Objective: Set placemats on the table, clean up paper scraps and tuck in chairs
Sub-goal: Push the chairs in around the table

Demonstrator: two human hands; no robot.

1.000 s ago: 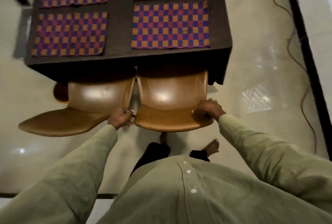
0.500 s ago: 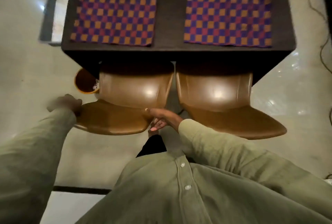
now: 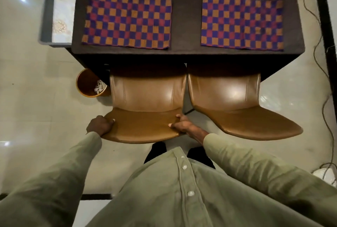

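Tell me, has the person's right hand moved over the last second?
Yes. The right hand went leftward, from the right chair's outer corner to the left chair's right edge, which it now grips.

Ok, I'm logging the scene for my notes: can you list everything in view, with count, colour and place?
placemats: four, checked purple, red and orange, on the table; far two cut off.
table: one, dark, top centre.
chairs: two, tan leather, side by side, seats partly under the table's near edge.
bin: one, orange, holding paper scraps, left of the chairs.
tray: one, grey, on the floor left of the table.
cables: dark, floor at right.
left hand, right hand: grip the left chair backrest's ends.
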